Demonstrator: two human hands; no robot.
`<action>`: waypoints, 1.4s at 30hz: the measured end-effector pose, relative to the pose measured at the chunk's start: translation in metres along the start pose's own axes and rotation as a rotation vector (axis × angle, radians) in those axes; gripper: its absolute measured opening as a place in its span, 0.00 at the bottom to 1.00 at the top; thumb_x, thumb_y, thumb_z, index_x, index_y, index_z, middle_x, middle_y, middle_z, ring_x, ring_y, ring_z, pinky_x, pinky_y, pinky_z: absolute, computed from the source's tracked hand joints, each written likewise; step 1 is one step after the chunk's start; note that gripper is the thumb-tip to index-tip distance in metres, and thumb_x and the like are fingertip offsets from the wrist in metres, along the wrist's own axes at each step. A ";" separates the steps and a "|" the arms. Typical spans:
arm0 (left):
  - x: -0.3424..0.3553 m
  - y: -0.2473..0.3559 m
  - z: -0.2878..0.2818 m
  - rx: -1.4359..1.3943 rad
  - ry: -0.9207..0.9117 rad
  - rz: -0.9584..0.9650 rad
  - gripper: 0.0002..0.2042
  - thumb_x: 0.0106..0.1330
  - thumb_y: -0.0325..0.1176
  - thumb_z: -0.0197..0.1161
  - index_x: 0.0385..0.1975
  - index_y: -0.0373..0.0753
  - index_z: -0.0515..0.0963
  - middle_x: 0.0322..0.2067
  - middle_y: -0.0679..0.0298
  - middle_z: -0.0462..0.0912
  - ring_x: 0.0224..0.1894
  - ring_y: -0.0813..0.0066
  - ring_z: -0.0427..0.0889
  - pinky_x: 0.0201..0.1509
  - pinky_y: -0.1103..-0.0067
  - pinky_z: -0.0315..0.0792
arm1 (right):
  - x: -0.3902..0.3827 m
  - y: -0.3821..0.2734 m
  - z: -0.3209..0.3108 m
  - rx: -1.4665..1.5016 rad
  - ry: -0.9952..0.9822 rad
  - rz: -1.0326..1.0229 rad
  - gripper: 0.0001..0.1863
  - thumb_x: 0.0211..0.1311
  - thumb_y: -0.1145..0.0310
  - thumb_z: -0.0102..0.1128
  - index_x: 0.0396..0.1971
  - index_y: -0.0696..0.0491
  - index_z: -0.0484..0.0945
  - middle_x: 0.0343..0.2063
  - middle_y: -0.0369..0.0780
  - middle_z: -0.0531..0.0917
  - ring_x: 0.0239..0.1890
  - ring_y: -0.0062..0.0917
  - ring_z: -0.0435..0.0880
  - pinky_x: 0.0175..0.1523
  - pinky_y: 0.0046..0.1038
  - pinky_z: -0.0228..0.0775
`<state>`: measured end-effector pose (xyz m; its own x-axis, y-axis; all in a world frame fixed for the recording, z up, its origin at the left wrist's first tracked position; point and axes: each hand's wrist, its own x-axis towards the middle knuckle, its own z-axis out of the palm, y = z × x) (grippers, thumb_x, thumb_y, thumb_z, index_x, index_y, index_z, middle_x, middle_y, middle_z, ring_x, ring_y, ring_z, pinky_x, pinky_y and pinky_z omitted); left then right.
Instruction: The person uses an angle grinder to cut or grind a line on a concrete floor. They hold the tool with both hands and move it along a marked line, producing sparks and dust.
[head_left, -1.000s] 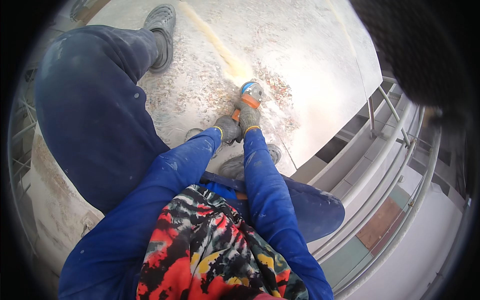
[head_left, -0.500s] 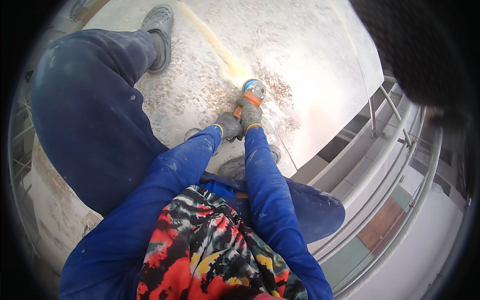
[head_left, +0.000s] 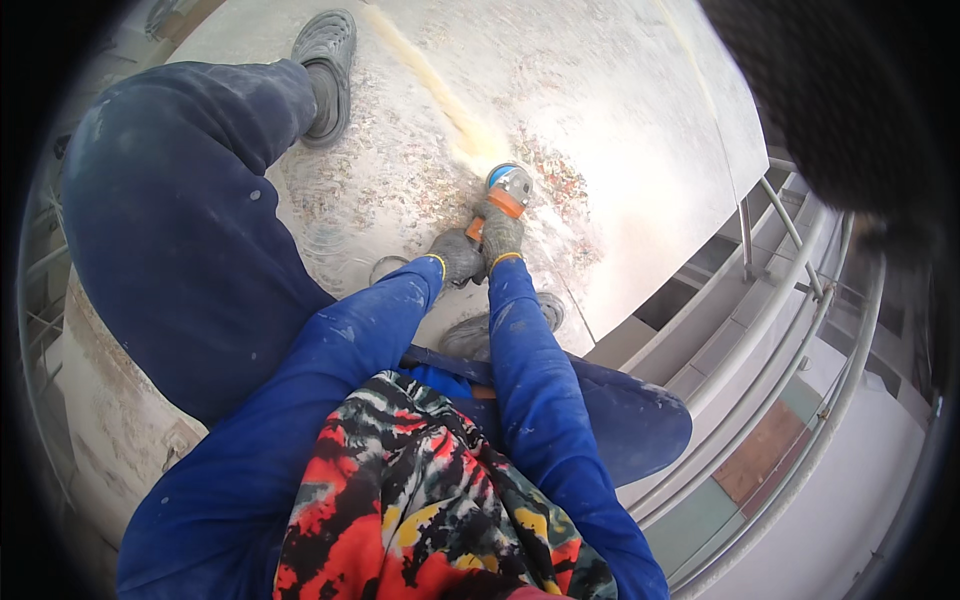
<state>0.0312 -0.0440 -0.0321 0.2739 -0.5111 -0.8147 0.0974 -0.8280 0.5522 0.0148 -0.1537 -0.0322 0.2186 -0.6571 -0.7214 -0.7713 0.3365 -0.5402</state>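
My left hand (head_left: 454,256) and my right hand (head_left: 500,234), both in grey knit gloves, are closed on an orange power tool (head_left: 507,200) with a metal head and a blue-marked round disc, held low on a dusty pale slab (head_left: 650,130). My right hand grips the body near the head; my left is behind it, lower left. A pale yellow streak of dust or spray (head_left: 445,100) stretches from the disc toward the upper left. Speckled, worn patches (head_left: 555,170) surround the tool. The disc's underside is hidden.
My grey shoe (head_left: 325,80) rests on the slab at upper left, another (head_left: 462,338) below the tool. White metal railings (head_left: 790,310) curve along the right over a lower level with coloured panels (head_left: 760,450). Dark mesh (head_left: 800,100) covers the upper right corner.
The tool and both hands have shifted very slightly, first right, then a little down. The grip is the same, and my left shoe appears marginally further right.
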 end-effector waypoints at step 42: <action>-0.005 -0.006 0.013 0.233 -0.009 0.190 0.16 0.47 0.45 0.79 0.30 0.42 0.87 0.28 0.57 0.89 0.36 0.62 0.89 0.47 0.70 0.81 | 0.000 0.019 -0.006 -0.031 -0.002 -0.077 0.26 0.45 0.61 0.79 0.42 0.62 0.84 0.36 0.45 0.87 0.34 0.33 0.86 0.41 0.37 0.78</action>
<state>0.0168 -0.0399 -0.0339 0.2577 -0.6631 -0.7028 -0.1773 -0.7474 0.6403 -0.0038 -0.1515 -0.0397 0.2792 -0.6789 -0.6791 -0.7704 0.2638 -0.5805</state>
